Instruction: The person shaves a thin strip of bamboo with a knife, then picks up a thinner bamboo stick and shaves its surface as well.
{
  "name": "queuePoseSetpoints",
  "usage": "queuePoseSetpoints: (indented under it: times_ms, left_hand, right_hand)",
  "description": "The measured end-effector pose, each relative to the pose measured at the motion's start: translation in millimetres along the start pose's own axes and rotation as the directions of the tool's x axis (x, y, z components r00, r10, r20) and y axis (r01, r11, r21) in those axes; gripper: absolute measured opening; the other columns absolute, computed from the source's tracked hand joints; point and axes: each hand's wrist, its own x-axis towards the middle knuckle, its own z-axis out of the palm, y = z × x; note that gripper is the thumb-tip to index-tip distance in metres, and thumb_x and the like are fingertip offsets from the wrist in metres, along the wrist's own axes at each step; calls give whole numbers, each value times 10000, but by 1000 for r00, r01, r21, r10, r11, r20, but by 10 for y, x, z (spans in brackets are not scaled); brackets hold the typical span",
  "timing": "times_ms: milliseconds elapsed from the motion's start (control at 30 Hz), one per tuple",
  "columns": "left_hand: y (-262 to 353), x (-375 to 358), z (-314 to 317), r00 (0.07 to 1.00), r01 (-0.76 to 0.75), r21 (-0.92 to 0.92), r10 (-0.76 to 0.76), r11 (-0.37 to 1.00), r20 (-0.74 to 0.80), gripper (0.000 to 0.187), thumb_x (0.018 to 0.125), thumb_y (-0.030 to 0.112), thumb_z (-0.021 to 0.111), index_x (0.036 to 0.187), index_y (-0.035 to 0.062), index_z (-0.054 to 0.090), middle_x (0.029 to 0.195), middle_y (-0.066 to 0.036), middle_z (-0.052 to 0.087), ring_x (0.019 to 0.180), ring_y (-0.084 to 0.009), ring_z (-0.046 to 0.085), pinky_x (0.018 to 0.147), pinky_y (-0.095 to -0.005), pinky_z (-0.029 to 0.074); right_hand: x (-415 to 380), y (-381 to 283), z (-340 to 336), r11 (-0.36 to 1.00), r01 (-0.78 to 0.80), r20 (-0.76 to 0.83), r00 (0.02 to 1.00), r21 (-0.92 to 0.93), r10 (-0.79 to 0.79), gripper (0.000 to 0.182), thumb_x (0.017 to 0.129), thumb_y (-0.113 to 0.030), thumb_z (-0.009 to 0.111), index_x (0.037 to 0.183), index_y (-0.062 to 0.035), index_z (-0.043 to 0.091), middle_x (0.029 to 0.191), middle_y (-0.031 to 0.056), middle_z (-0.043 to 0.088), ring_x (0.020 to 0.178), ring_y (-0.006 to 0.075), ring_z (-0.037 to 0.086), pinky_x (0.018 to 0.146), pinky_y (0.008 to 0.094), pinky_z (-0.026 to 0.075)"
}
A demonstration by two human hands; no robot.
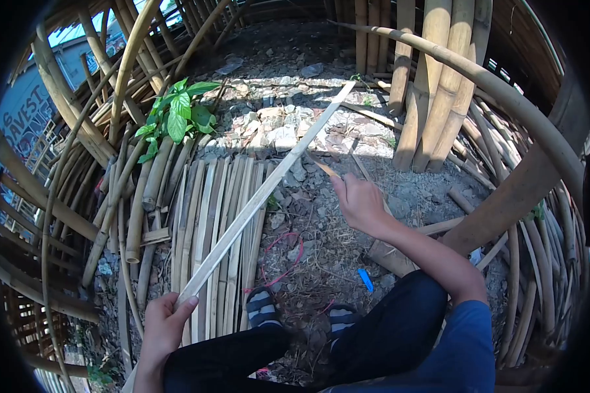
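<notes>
My left hand (165,327) is closed around the near end of a long, pale bamboo slat (262,194), thumb on top. The slat slants up and away to the right, over a row of similar strips, toward the rubble. In my right hand (360,204) is a slim knife (326,169), with a tan part at the fingers and a thin dark tip. That tip points up and left, close to the right edge of the slat. Fingers wrapped around the rest of the knife hide it.
Split bamboo strips (221,242) lie side by side at left. Thick bamboo poles (439,85) stand at right, and a curved pole (478,75) crosses the upper right. A leafy plant (177,112), pink string (298,252) and a blue object (366,280) are around my feet and beyond.
</notes>
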Motion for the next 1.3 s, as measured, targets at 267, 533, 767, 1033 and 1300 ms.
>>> queuePoseSetpoints:
  times_ms: [267,533,767,1033,1300]
  left_hand:
    - [132,-19,35,999,-6,-72,10,997,53,327,957,259,661,732,32,592,607,76,455,548,-25,344,490,-259,244]
    - [130,-46,32,996,17,-128,-5,992,94,339,956,229,683,704,26,583,580,99,403,535,-19,293,473,-268,211]
    - [203,-61,33,994,-21,-145,36,989,100,338,953,271,665,721,38,585,591,85,432,538,-20,323,481,-253,220]
    - [70,-43,-15,998,-8,-188,21,982,66,352,940,312,665,721,49,580,598,63,457,531,-37,356,486,-252,237]
    - [105,-41,-6,998,13,-232,2,973,65,333,950,260,675,751,2,610,618,58,480,567,-27,361,507,-250,264]
  right_hand:
    - [-263,-643,-1,835,491,-100,870,247,-482,439,1011,-385,520,763,-23,499,563,178,571,461,382,562,442,487,431]
    - [32,-250,183,960,278,-53,959,-44,-280,436,1014,-393,512,768,-33,515,536,155,579,447,368,577,433,484,457]
    - [210,-72,144,911,365,-162,904,-194,-396,496,999,-481,497,758,-52,552,554,140,614,477,316,650,385,443,473]
    - [221,272,231,855,49,-31,999,516,-38,549,1043,-525,383,693,-105,435,529,14,421,418,167,400,393,346,319]
    - [-33,-295,0,930,230,-21,972,286,-234,519,1030,-429,479,710,-24,534,569,138,535,434,292,528,475,469,429]
